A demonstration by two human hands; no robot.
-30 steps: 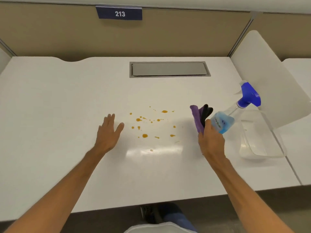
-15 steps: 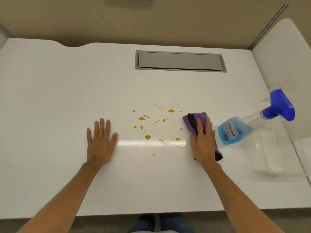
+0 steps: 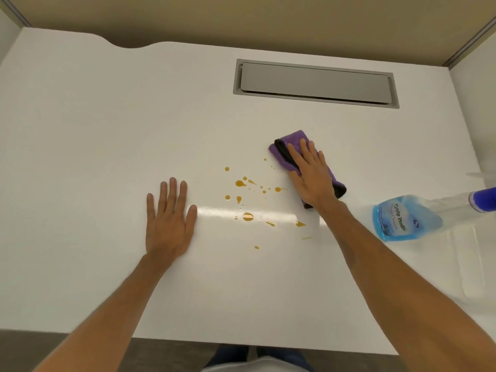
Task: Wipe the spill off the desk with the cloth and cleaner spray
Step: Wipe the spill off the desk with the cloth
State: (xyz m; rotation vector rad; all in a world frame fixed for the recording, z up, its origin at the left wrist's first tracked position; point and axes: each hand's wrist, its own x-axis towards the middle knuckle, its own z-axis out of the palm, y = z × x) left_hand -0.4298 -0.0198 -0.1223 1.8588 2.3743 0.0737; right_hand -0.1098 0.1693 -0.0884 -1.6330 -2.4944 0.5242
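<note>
Orange-brown spill drops [image 3: 248, 216] are scattered over the middle of the white desk [image 3: 94, 124]. My right hand [image 3: 311, 175] lies flat on a folded purple and black cloth [image 3: 288, 140], pressing it to the desk at the spill's upper right edge. My left hand [image 3: 169, 218] rests palm down, fingers spread, on the desk left of the drops, holding nothing. A clear spray bottle [image 3: 402, 218] with a blue label and blue trigger head lies at the right edge of view, apart from both hands.
A grey cable hatch [image 3: 315, 83] is set into the desk at the back. A beige partition wall [image 3: 241, 20] runs behind the desk. A clear plastic container [image 3: 467, 261] sits at the far right, under the bottle. The desk's front edge is near my body.
My right hand laid the cloth down flat and slid it away from me along the right side of the spill. My left hand stayed flat. The view tilted further down.
</note>
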